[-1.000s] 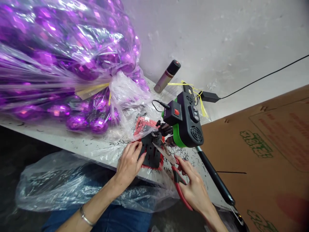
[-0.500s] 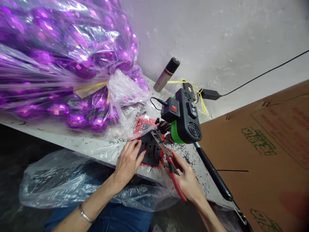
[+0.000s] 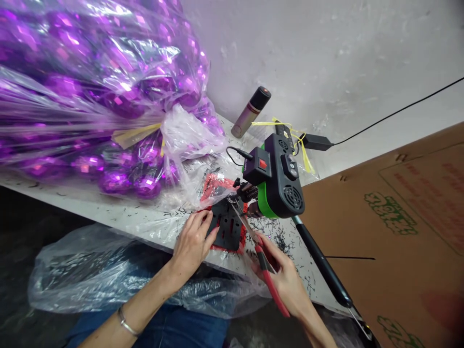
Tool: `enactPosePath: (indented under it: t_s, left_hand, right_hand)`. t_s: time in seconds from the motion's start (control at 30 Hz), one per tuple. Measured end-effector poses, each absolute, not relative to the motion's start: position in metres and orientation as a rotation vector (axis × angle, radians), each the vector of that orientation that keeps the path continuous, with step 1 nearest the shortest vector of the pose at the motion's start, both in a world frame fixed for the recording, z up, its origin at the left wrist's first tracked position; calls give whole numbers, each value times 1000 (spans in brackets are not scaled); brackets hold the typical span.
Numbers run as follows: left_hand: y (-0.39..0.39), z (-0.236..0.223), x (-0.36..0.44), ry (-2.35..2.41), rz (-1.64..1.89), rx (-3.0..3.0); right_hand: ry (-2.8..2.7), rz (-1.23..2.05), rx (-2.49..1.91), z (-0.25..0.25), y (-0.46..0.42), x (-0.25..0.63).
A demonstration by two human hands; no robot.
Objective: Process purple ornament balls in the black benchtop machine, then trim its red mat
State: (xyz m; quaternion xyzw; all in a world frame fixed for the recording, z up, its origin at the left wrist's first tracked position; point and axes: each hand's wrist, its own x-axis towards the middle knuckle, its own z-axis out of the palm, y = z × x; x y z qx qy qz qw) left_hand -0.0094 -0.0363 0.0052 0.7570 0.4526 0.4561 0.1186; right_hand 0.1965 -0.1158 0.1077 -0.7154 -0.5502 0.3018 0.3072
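Observation:
In the head view my right hand is closed around the red-and-black handles of long-nosed pliers. Their narrow metal jaws point up and left, over the right part of a black slotted plate. The tips reach a small metal part near the plate's upper edge; what they touch there is unclear. My left hand rests at the plate's left edge, thumb apart from the fingers, fingertips on its surface. Beneath the plate lies a red sheet, partly under clear plastic.
A black-and-green device with a red switch overhangs the plate's right side. Behind it stand a black-capped canister and a power adapter. Bagged purple mirrored balls fill the left; a cardboard box stands right. Black clippings litter the table.
My right hand and the pliers have shifted slightly down and to the right. The left hand stays at the plate's edge.

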Motion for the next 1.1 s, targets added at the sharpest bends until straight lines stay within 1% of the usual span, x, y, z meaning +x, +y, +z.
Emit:
enactPosePath:
  t_s: [0.27, 0.47, 0.7, 1.1]
  left_hand:
    - [-36, 6, -8, 1333, 1347, 2224]
    - [-36, 4, -8, 1336, 1350, 2259]
    - [-36, 1, -9, 1334, 1335, 2252]
    - [-37, 0, -8, 1347, 1343, 2252]
  right_hand:
    - [-1384, 895, -1847, 107, -110, 192]
    - [-1393, 873, -1912, 107, -122, 197]
    - [-1401, 888, -1851, 109, -111, 187]
    - [-1415, 866, -1922, 104, -118, 199]
